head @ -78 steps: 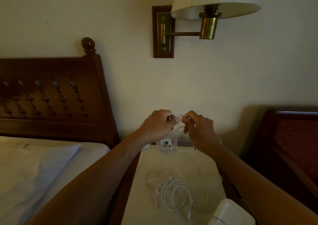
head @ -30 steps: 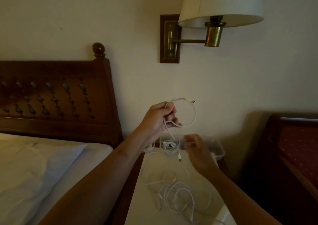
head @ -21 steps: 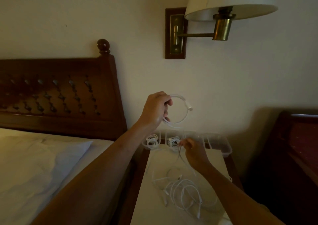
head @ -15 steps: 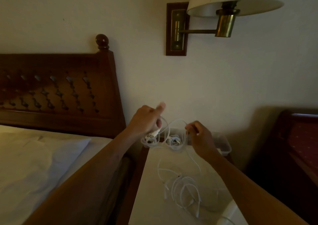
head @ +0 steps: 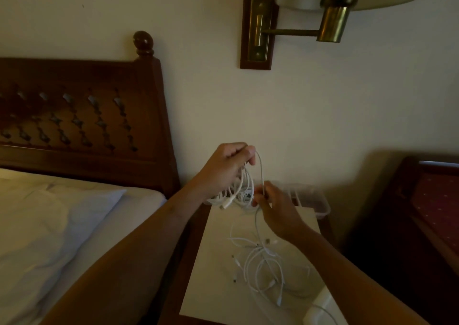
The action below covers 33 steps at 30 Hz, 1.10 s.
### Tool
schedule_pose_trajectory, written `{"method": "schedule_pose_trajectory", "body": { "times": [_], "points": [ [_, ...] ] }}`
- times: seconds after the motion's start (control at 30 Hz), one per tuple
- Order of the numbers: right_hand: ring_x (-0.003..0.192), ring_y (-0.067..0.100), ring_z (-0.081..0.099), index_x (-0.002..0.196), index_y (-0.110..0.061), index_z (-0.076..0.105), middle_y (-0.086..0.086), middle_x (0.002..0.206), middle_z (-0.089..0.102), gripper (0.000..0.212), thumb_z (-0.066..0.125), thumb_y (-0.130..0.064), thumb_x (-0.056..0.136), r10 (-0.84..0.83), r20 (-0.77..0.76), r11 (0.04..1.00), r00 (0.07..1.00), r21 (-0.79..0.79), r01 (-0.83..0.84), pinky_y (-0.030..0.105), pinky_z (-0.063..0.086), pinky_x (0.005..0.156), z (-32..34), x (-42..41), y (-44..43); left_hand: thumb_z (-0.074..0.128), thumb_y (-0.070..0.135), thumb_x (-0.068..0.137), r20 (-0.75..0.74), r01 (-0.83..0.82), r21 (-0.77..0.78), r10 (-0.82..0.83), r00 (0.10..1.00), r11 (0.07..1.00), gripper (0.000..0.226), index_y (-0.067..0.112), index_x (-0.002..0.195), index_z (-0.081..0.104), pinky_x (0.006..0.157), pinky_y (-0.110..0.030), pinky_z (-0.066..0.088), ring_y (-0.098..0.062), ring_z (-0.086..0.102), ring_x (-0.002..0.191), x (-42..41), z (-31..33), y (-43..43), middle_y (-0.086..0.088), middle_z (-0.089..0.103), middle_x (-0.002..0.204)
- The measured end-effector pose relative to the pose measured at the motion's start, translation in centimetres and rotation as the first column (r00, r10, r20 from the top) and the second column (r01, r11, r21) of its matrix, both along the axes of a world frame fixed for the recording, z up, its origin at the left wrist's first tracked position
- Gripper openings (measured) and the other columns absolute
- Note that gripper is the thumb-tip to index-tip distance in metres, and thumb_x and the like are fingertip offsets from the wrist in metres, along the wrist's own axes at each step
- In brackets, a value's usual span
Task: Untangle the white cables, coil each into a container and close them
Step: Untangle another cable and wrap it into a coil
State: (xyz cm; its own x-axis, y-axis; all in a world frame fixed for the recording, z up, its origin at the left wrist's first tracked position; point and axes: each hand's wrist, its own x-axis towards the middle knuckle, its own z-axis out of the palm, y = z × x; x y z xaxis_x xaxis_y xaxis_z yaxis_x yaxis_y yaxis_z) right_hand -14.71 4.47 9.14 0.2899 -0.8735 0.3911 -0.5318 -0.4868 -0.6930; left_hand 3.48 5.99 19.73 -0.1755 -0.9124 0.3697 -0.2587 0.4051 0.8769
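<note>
My left hand (head: 227,167) grips a small coil of white cable (head: 244,187), raised above the far end of the nightstand; a plug end dangles just below the coil. My right hand (head: 273,206) pinches the same cable right beside the coil. From that pinch the cable drops to a loose tangle of white cables (head: 263,268) on the white sheet (head: 216,262). Clear plastic containers (head: 314,200) stand against the wall behind my hands, partly hidden by them. A white lid (head: 323,308) lies at the near right corner.
A wooden headboard (head: 84,121) and a bed with a white pillow (head: 44,220) fill the left. A brass wall lamp (head: 332,14) hangs overhead. A dark upholstered chair (head: 427,215) stands at the right.
My left hand has gathered the cable into a tighter coil and lowered it. My right hand went down to the table, then rose to pinch the cable next to the coil.
</note>
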Motion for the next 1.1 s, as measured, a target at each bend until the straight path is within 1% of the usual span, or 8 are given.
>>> {"method": "schedule_pose_trajectory", "body": {
  "times": [0.1, 0.23, 0.33, 0.47, 0.67, 0.8, 1.0, 1.1],
  "points": [
    [0.089, -0.005, 0.057, 0.088, -0.034, 0.061, -0.023, 0.082, 0.062, 0.027, 0.045, -0.024, 0.106, -0.076, -0.163, 0.994, 0.984, 0.063, 0.087, 0.042, 0.04, 0.103, -3.3, -0.3, 0.4, 0.052, 0.03, 0.106, -0.141, 0.015, -0.092, -0.028, 0.99, 0.996, 0.035, 0.018, 0.076, 0.065, 0.056, -0.033, 0.049, -0.016, 0.049, 0.055, 0.4, 2.0, 0.3, -0.005, 0.048, 0.069],
    [0.098, 0.003, 0.059, 0.086, -0.036, 0.062, -0.02, 0.087, 0.065, 0.032, 0.042, -0.026, 0.108, -0.141, -0.158, 0.981, 0.977, 0.111, 0.16, 0.046, 0.032, 0.108, -4.6, -1.2, 0.1, 0.051, 0.021, 0.107, -0.254, -0.104, -0.197, 0.051, 0.966, 0.975, 0.036, 0.013, 0.073, 0.061, 0.047, -0.027, 0.039, -0.019, 0.043, 0.048, 1.4, 3.4, 0.1, 0.003, 0.051, 0.061],
    [0.088, 0.004, 0.068, 0.077, -0.032, 0.065, -0.014, 0.081, 0.071, 0.038, 0.046, -0.018, 0.107, -0.208, 0.118, 0.972, 0.971, 0.137, 0.191, 0.028, 0.049, 0.094, -3.6, -1.7, -0.8, 0.055, 0.022, 0.103, 0.145, -0.314, -0.247, 0.355, 0.923, 0.917, 0.042, 0.004, 0.065, 0.056, 0.051, -0.031, 0.033, -0.021, 0.038, 0.048, 2.7, 1.1, -0.8, -0.005, 0.043, 0.055],
    [0.075, -0.006, 0.065, 0.073, -0.019, 0.067, -0.017, 0.07, 0.068, 0.036, 0.051, -0.002, 0.101, -0.183, 0.091, 0.983, 0.979, -0.015, 0.185, 0.044, 0.054, 0.089, -1.0, -2.3, -2.1, 0.051, 0.061, 0.094, 0.538, -0.41, 0.037, 0.328, 0.776, 0.911, 0.063, 0.006, 0.064, 0.057, 0.057, -0.033, 0.038, -0.02, 0.042, 0.048, 2.7, -3.9, -0.7, -0.001, 0.045, 0.053],
    [0.105, 0.015, 0.06, 0.107, -0.033, 0.07, -0.012, 0.095, 0.075, 0.03, 0.052, -0.011, 0.097, -0.26, -0.484, 0.95, 0.836, -0.283, 0.132, 0.049, 0.029, 0.109, 1.3, -0.6, -1.8, 0.064, 0.08, 0.076, 0.099, -0.3, 0.203, 0.285, 0.953, 0.932, 0.07, 0.016, 0.055, 0.047, 0.066, -0.038, 0.041, -0.02, 0.05, 0.053, -1.3, -6.6, -0.7, 0.001, 0.048, 0.051],
    [0.107, 0.018, 0.059, 0.106, -0.033, 0.068, -0.01, 0.099, 0.072, 0.023, 0.049, -0.023, 0.098, -0.308, -0.528, 0.934, 0.791, -0.327, 0.146, 0.048, 0.03, 0.105, 1.6, 0.0, -1.4, 0.055, 0.044, 0.104, 0.079, -0.27, 0.056, 0.265, 0.961, 0.961, 0.044, 0.013, 0.076, 0.066, 0.07, -0.043, 0.055, -0.023, 0.069, 0.066, -2.3, -6.1, -1.0, -0.008, 0.068, 0.067],
    [0.109, 0.016, 0.053, 0.094, -0.033, 0.062, -0.012, 0.099, 0.064, 0.021, 0.043, -0.031, 0.102, -0.265, -0.47, 0.962, 0.842, -0.19, 0.196, 0.054, 0.024, 0.107, -2.6, -1.1, -0.9, 0.044, 0.031, 0.111, -0.063, -0.385, -0.036, 0.383, 0.922, 0.922, 0.043, 0.014, 0.072, 0.056, 0.053, -0.02, 0.034, -0.001, 0.045, 0.046, -2.5, -2.8, -1.6, 0.014, 0.048, 0.047],
    [0.115, 0.009, 0.048, 0.097, -0.037, 0.061, -0.019, 0.105, 0.061, 0.021, 0.042, -0.04, 0.106, -0.282, -0.424, 0.959, 0.86, -0.129, 0.251, 0.055, 0.015, 0.113, -4.9, -2.3, -0.7, 0.044, 0.03, 0.111, -0.211, -0.393, -0.023, 0.38, 0.901, 0.919, 0.043, 0.015, 0.071, 0.054, 0.053, -0.033, 0.031, -0.008, 0.039, 0.046, -1.3, -0.4, -1.7, 0.01, 0.042, 0.044]
  ]
}}
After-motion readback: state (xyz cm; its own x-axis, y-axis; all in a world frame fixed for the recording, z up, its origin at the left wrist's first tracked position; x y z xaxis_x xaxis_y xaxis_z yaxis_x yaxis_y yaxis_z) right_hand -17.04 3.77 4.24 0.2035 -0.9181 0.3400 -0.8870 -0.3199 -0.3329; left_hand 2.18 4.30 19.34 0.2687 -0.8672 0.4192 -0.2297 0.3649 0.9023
